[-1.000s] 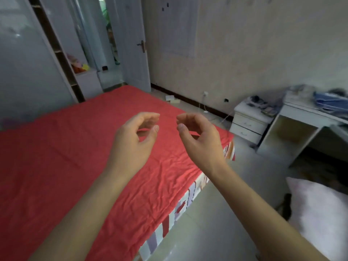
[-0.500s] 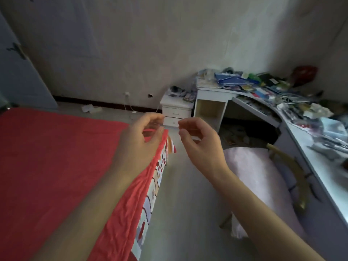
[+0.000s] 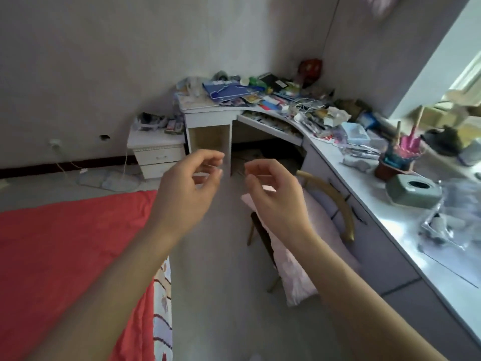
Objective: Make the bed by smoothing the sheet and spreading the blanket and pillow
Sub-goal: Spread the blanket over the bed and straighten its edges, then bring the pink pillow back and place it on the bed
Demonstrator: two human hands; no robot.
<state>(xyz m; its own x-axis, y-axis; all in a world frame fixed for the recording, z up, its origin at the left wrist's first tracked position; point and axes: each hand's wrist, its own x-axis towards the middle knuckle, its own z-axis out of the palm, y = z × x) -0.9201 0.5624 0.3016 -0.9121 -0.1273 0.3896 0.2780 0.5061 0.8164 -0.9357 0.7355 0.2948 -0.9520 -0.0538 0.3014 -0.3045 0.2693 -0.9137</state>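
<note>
Left hand (image 3: 187, 188): raised in mid-air above the floor (image 3: 216, 295), just past the corner of the bed (image 3: 162, 308); fingers loosely curled toward the thumb with a gap between, nothing held. Right hand (image 3: 273, 196): raised at about the same height, near the left hand but apart from it; same loose curl, thumb and fingertips not meeting, nothing held. Sheet (image 3: 65, 256): red, spread over the bed at lower left, lightly creased, its edge draped over the patterned side of the mattress; left forearm crossing above its near corner, contact not determinable. Pillow (image 3: 294, 269): pale pink, lying on the seat of a wooden chair (image 3: 341, 204) with a curved back, lower end hanging over the front of the seat toward the floor, upper part hidden behind the right hand and forearm. Chair position: beside the table (image 3: 406, 230), well apart from the bed. Table: white, running along the right wall and round into the far corner, loaded with papers, cables and small boxes; green tissue box (image 3: 413, 191) and clear plastic bag (image 3: 450, 220) near the front edge. White nightstand (image 3: 156, 152): against the back wall, just beside the left end of the table, small items on top. Wall socket (image 3: 55, 144): left of the nightstand, cable trailing down to the floor.
</note>
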